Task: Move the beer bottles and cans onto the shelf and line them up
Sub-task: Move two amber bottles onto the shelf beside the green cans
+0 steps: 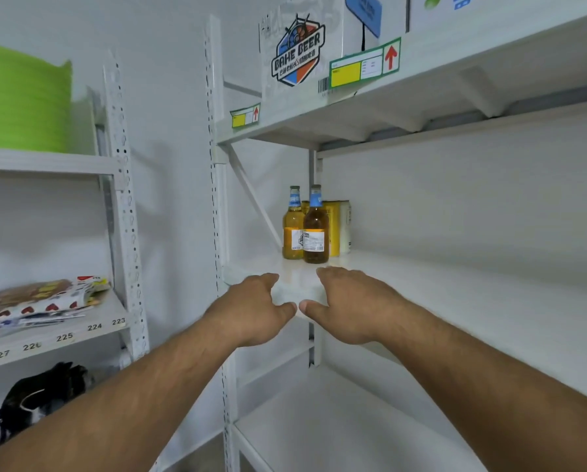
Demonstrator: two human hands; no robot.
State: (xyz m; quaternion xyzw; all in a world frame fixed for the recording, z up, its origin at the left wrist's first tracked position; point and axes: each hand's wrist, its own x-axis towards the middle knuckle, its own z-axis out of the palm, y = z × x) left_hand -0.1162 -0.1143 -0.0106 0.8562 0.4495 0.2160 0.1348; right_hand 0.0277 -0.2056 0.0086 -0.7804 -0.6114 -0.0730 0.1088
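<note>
A: Head view. Where do the task's things stand?

B: On the white shelf (455,294), near its back left corner. Two bottles stand upright side by side: the pale bottle (294,226) on the left, the amber bottle (316,229) just to its right and slightly nearer the front edge; they appear to touch. Behind them stands a yellow can (334,226), partly hidden by the amber bottle.

A: And your hands?

B: Both reach over the shelf's front left corner, palms down, short of the bottles. Your left hand (254,308) has its fingers extended and loosely spread, and it holds nothing. Your right hand (350,301) is likewise flat and relaxed, holding nothing. The two thumbs nearly meet between the hands. Whether the fingertips rest on the shelf, you cannot tell.

A: What surrounds the shelf?

B: On the board above sits a carton (299,52) printed "BAHE BEER", with arrow labels (365,64) on that board's front edge. To the left stands a second rack (121,199): green tubs (23,100) on its top board, printed packets (43,298) on the numbered board below, a black bag (36,400) under that.
</note>
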